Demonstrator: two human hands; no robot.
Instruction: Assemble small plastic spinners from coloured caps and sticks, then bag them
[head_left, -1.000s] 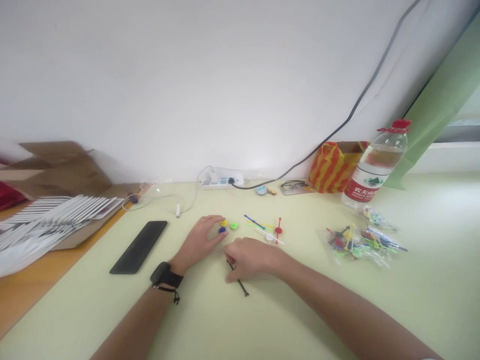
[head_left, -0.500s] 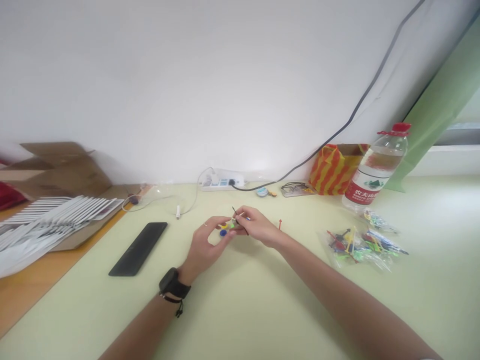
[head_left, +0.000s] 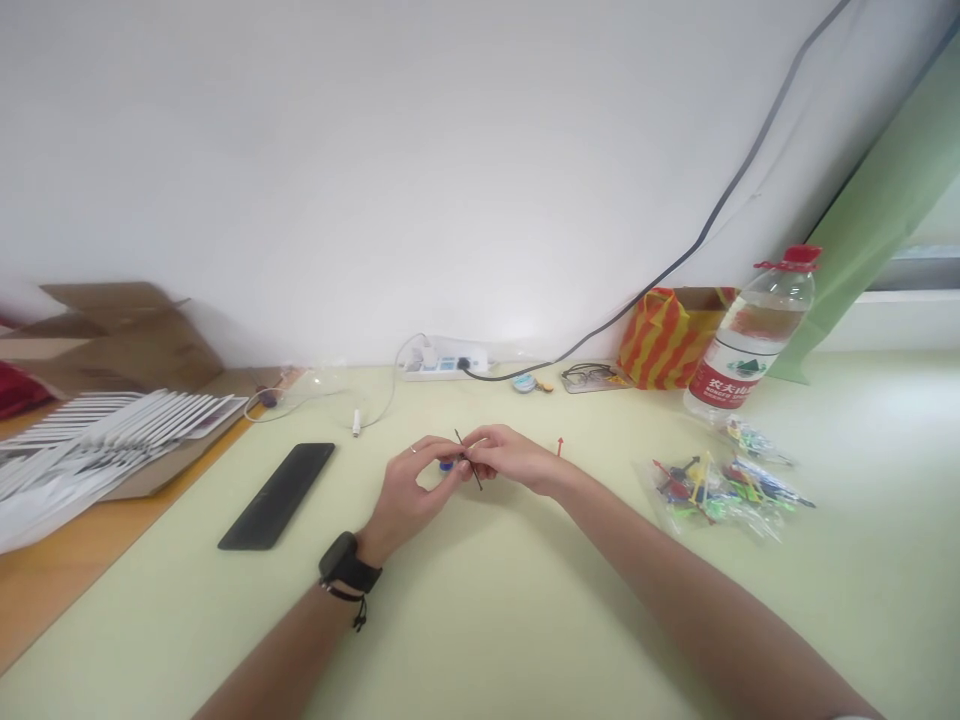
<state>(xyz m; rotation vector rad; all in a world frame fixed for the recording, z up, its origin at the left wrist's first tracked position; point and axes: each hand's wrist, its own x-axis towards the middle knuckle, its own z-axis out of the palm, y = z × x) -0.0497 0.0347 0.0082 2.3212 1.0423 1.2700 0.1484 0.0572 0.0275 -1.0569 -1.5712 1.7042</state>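
Observation:
My left hand (head_left: pixel 414 488) and my right hand (head_left: pixel 510 459) meet over the middle of the table, fingertips pinched close together. Between them is a thin black stick (head_left: pixel 478 482), slanted, its ends poking out above and below the fingers. Both hands appear to grip it near its middle; the exact contact is hidden. A small blue round piece (head_left: pixel 445 466) shows in the gap between my left thumb and forefinger. Just beyond my right wrist a small red arrow (head_left: pixel 560 446) points up from the table.
Clear bags of coloured plastic pieces (head_left: pixel 720 490) lie to the right, with a large water bottle (head_left: pixel 746 335) and a striped bag (head_left: pixel 660 340) behind. At left are a black flat case (head_left: pixel 277 497) and white strips (head_left: pixel 142 435). A power strip (head_left: pixel 442 362) sits against the wall.
My left fingers have closed in to meet my right fingertips at the black stick, which now slants the other way. Yellow and green pieces seen earlier between the hands are now hidden.

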